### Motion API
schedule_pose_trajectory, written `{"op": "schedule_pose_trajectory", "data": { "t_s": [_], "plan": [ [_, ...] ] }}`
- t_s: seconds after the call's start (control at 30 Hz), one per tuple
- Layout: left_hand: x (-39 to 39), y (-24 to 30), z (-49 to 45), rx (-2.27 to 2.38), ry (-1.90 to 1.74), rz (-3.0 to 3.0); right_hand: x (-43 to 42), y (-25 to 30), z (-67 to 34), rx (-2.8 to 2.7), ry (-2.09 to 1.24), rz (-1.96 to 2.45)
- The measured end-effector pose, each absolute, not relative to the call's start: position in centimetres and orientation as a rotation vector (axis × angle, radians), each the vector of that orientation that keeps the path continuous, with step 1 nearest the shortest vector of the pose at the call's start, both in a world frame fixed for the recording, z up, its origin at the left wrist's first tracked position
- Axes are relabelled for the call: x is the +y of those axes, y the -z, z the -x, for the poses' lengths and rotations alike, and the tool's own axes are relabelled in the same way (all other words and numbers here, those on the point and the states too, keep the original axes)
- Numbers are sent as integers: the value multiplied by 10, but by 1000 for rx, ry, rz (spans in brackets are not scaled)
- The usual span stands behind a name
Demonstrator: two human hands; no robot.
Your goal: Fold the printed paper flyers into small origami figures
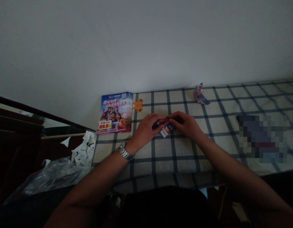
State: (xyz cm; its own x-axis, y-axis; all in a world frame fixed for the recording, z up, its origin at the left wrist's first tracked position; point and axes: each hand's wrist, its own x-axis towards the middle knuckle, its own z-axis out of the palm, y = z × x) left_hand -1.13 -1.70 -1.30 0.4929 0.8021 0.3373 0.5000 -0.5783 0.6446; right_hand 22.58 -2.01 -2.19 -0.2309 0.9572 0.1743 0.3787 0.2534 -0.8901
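Observation:
Between both hands, just above or on the checked tablecloth, is a small folded piece of printed paper in dark blue, red and white. My left hand, with a metal watch on its wrist, has its fingers closed on the paper's left side. The thumb and fingers of my right hand pinch its upper right edge. A stack of printed flyers lies to the left of my hands. At the back right stands a folded paper piece in similar colours.
A blurred-out dark object lies on the right of the table. Off the table's left end are a clear plastic bag and torn white paper. A pale wall rises behind the table.

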Motion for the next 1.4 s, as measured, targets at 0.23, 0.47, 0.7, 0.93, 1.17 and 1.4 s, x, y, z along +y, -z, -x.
{"op": "schedule_pose_trajectory", "data": {
  "t_s": [0.23,0.47,0.7,0.93,1.17,1.4],
  "plan": [
    [-19,14,10,1071,-864,-2199,-18,21,-226,-1692,-1019,1248],
    [-18,15,10,1135,-931,-2148,-20,20,-226,-1666,-1047,1217],
    [-17,11,10,1156,-904,-2171,-21,19,-225,-1696,-1067,1212],
    [-14,17,10,1163,-910,-2195,-22,16,-224,-1662,-1114,1213],
    [-15,18,11,1166,-932,-2223,-23,18,-224,-1685,-1110,1209],
    [-19,11,10,1101,-946,-2353,-22,17,-225,-1700,-973,1260]
  ]
}}
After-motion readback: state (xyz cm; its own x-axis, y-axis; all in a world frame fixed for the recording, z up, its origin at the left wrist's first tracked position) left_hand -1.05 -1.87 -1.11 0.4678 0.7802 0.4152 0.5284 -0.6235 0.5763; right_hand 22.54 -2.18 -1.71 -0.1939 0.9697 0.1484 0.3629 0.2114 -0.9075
